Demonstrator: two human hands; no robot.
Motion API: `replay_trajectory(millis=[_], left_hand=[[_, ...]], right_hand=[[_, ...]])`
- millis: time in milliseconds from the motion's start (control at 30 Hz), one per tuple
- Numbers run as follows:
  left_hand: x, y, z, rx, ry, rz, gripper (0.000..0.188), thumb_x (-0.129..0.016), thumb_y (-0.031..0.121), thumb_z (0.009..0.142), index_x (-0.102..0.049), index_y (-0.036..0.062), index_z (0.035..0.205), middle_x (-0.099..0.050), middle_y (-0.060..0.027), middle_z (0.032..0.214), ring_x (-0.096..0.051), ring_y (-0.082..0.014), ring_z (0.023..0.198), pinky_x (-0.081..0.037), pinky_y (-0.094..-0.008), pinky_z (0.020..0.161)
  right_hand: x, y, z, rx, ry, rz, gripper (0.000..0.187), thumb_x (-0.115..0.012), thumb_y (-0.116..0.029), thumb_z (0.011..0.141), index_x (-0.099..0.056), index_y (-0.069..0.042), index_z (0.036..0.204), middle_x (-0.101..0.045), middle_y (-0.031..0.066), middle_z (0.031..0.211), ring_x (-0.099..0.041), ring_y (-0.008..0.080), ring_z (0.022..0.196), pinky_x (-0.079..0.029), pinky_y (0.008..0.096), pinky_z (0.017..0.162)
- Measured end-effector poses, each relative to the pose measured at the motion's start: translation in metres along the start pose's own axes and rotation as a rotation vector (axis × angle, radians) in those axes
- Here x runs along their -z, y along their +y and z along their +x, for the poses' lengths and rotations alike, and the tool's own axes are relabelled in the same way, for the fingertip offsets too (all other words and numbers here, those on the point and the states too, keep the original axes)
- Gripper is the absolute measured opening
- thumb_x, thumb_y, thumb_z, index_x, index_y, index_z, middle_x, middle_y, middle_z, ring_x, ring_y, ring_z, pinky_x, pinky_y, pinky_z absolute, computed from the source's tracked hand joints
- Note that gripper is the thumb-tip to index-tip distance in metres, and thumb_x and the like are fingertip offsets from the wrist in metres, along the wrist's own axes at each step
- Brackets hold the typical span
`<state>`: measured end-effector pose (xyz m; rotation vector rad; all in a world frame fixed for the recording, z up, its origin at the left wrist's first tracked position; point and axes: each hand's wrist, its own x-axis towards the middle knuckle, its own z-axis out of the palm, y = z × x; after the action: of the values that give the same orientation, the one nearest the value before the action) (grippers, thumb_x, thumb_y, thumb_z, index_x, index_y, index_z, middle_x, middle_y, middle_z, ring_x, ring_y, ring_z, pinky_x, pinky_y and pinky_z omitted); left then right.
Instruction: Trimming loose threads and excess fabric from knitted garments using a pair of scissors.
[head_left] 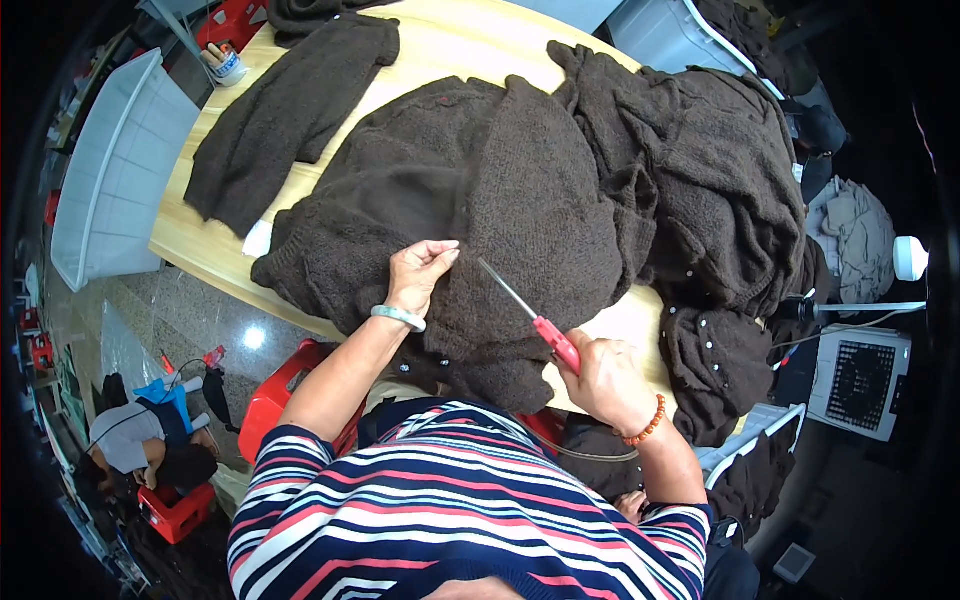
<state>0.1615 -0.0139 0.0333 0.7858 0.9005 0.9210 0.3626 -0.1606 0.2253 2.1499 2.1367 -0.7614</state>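
A dark brown knitted cardigan lies spread over the table in front of me. My left hand, with a pale bangle at its wrist, is over the garment's middle. Its thumb and forefinger are pinched together; whatever they hold is too small to make out. My right hand is closed around the handle of a red-handled tool with a thin metal shaft. The shaft's tip points up and left above the knit, a short way right of my left fingertips. Whether the tip touches the knit, I cannot tell.
More brown knitwear is heaped on the right; another piece lies at the left of the wooden table. Plastic bins flank it. Near the far left edge stands a small tub of tools. Another person works at lower left.
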Motion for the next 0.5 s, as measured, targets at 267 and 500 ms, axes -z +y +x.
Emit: replay_trajectory(millis=[267,500], left_hand=[[-0.002,0.035,0.054,0.235,-0.084,-0.332,0.026,-0.064,-0.003,0.088,-0.059,-0.0032,0.114,-0.065,-0.0089,0.107,-0.063,-0.0141,0.098,-0.050,-0.0235,0.088],[-0.013,0.026,0.070,0.186,-0.157,-0.184,0.011,-0.067,-0.001,0.087,-0.067,0.0001,0.098,-0.070,-0.0074,0.093,-0.067,-0.0134,0.082,-0.054,-0.0262,0.078]], right_hand=[[0.004,0.005,0.012,-0.048,0.030,0.093,0.016,-0.065,-0.017,0.083,-0.056,-0.006,0.089,-0.062,0.0168,0.066,-0.065,0.0349,0.073,-0.051,0.0446,0.066],[0.018,0.003,0.041,-0.093,0.072,0.062,0.018,-0.065,-0.020,0.085,-0.057,-0.003,0.087,-0.061,0.0213,0.064,-0.063,0.0400,0.064,-0.048,0.0487,0.062]])
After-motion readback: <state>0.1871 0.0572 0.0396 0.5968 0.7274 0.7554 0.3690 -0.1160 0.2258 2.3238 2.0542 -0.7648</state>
